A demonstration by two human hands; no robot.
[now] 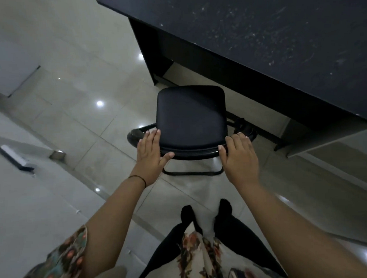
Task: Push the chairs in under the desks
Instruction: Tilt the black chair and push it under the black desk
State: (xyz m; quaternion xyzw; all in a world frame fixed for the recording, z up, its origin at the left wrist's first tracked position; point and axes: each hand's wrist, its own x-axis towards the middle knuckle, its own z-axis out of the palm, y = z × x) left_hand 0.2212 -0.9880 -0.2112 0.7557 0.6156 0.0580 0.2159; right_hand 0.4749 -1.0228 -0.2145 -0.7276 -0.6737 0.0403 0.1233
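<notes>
Both hands (197, 157) flat, released, on chair (191, 115) backrest; seat faces desk (268, 36).

**Surfaces: padded chair, scuffed desk, glossy floor**

Chair (191, 115), centre frame: black padded back, smooth leather-like, slight sheen; frame looks like black-painted metal tube. Desk (258, 36), upper right: matt black top w/ pale scratches & specks. Floor (70, 66): glossy pale tiles, light reflections.
</notes>
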